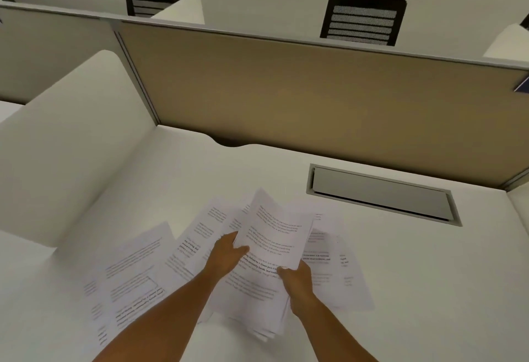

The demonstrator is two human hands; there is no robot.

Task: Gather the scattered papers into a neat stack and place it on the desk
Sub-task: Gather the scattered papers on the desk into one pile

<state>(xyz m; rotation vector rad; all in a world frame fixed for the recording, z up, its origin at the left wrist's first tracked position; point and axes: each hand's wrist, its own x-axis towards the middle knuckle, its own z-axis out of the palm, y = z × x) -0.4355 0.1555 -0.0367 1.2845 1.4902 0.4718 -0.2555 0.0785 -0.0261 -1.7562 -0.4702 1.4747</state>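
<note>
Several printed white papers lie fanned out over the white desk (429,275). One sheet (274,233) is lifted above the pile, tilted up. My left hand (226,255) pinches its left edge, thumb on top. My right hand (296,277) grips its lower right corner together with a bundle of sheets (257,298) that hangs beneath. Loose papers (134,275) stay flat on the desk to the left, and others (340,270) lie to the right behind my right hand.
A tan partition panel (315,98) closes the back of the desk. A white side divider (71,147) stands at the left. A grey cable hatch (380,194) is set into the desk at the back right. Two black chairs (362,19) show beyond the partition.
</note>
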